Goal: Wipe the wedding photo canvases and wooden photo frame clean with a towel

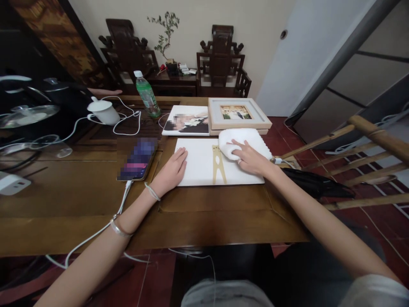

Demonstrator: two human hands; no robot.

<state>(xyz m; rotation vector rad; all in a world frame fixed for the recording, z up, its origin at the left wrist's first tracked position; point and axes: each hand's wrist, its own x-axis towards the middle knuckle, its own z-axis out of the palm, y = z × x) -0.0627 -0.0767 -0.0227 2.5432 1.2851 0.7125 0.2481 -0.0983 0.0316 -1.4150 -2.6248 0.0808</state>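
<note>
A white panel (pixel 198 164) lies flat on the wooden table, with a tan A-shaped piece (pixel 218 166), like a picture stand, upon its face. My left hand (pixel 172 170) rests flat on the panel's left edge, fingers stretched out. At the panel's upper right, my right hand (pixel 251 157) presses and grips a folded white cloth (pixel 246 138). Part of the cloth overhangs the panel's right side. Just behind the panel lie a photo print (pixel 188 119) and a pale wooden picture frame (pixel 236 111), which sits on another frame-like piece.
A charging phone (pixel 137 160) lies left of my left hand, its white cable running off the table front. Further left are a lidded white cup (pixel 104 111), a green-labelled bottle (pixel 147 94), a clear cup (pixel 59 146) and a charger (pixel 14 183). A wooden chair (pixel 377 136) stands right.
</note>
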